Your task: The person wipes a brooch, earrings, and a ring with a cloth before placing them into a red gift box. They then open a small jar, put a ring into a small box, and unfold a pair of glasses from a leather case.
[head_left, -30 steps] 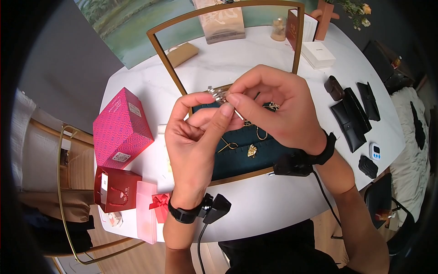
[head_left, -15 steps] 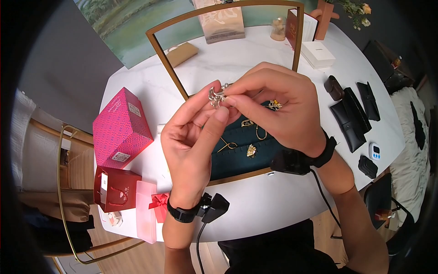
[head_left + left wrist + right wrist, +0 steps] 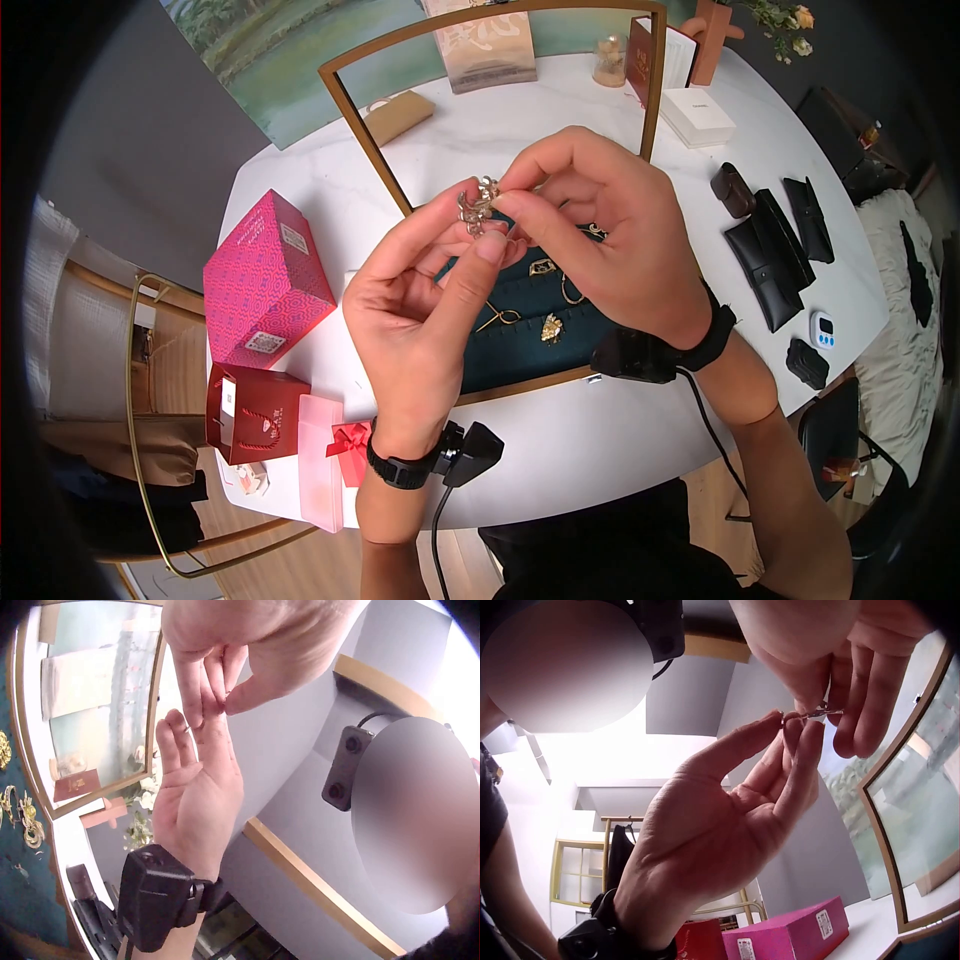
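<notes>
In the head view a small silver piece of jewelry (image 3: pixel 472 212) with shiny looped, bead-like parts is held up between both hands over the display case. My left hand (image 3: pixel 410 310) pinches its lower side between thumb and fingers. Thumb and index finger of my right hand (image 3: pixel 615 235) grip its upper right part. The right wrist view shows the silver jewelry (image 3: pixel 821 712) edge-on between the fingertips. Below the hands lies a dark green jewelry tray (image 3: pixel 510 370), holding a gold cluster brooch (image 3: pixel 551 328) and other gold pieces, partly hidden by the right hand.
The case's wood-framed glass lid (image 3: pixel 355 125) stands raised behind the hands. On the left are a pink patterned box (image 3: pixel 265 285) and a red gift bag (image 3: pixel 280 420). Black pouches (image 3: pixel 765 275) and a small white timer (image 3: pixel 822 331) lie at right.
The silver jewelry has been turned, so its looped face now shows more. The left hand has shifted slightly left, and the right fingers have changed their hold on it.
</notes>
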`<state>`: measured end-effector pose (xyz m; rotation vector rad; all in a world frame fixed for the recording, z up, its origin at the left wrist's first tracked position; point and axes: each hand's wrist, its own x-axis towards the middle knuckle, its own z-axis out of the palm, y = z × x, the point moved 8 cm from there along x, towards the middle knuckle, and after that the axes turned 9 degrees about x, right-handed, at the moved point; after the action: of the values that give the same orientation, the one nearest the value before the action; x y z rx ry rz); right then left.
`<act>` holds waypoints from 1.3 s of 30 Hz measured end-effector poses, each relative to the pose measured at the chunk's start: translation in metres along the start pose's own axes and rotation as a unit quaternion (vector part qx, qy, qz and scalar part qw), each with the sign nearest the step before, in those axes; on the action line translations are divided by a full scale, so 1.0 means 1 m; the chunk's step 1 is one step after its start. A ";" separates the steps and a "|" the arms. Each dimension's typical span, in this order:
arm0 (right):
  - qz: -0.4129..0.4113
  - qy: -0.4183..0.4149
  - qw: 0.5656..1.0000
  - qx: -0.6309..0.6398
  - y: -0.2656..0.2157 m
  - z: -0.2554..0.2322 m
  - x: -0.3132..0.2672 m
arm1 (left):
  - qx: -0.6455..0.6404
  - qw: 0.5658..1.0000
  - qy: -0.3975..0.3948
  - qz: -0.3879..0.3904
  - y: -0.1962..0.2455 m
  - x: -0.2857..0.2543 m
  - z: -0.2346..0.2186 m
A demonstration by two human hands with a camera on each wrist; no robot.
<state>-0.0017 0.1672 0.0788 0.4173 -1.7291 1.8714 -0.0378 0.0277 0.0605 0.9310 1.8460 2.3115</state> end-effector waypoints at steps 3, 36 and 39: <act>-0.040 -0.012 0.999 -0.031 -0.002 -0.002 0.001 | -0.035 0.999 0.006 -0.006 0.001 0.000 -0.002; -0.104 -0.052 0.989 -0.090 -0.011 0.007 -0.001 | -0.014 0.999 0.030 0.043 0.008 -0.001 -0.009; -0.104 -0.045 0.991 -0.076 -0.011 0.006 -0.001 | -0.010 0.999 0.022 0.049 0.009 -0.002 -0.007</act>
<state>0.0046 0.1617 0.0881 0.6046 -1.7980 1.5852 -0.0367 0.0184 0.0674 0.9981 1.8303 2.4198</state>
